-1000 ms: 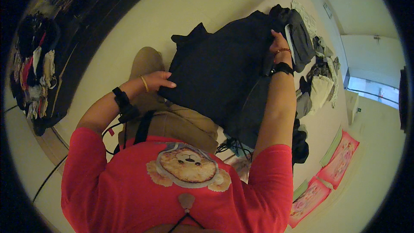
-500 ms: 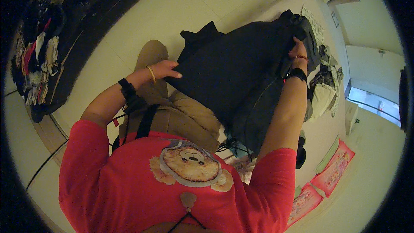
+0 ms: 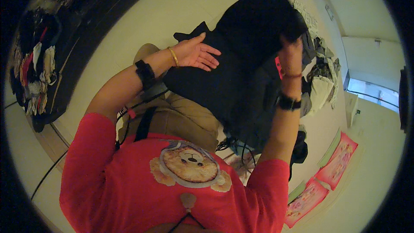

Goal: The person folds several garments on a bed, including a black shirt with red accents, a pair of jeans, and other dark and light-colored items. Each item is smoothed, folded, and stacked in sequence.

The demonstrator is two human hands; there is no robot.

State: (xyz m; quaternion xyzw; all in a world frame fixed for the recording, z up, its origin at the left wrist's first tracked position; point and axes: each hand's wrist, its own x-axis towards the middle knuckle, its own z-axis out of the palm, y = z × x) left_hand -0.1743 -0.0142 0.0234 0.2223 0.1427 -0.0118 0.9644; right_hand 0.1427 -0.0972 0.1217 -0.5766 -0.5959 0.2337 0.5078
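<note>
Lying in front of the torso, a black garment (image 3: 198,88) extends from beside the trousers (image 3: 189,112) toward the clothes pile (image 3: 322,87) on the right; its far portion is bunched and blurred. The left hand (image 3: 196,55) is positioned over the garment's left side, grip fully open: fingers extended, thumb apart, palm exposed, no fabric held. Contact with the cloth cannot be determined. The right hand (image 3: 292,58) is located at the garment's right edge, fingertips against the dark fabric; blur prevents determining how far this grip is closed or whether it holds cloth. A small red patch (image 3: 278,66) adjoins this hand. Each wrist carries a black band (image 3: 145,73). Further right, the pile includes white and patterned pieces on a pale surface (image 3: 322,123). Pink floral panels (image 3: 337,160) are at lower right.
</note>
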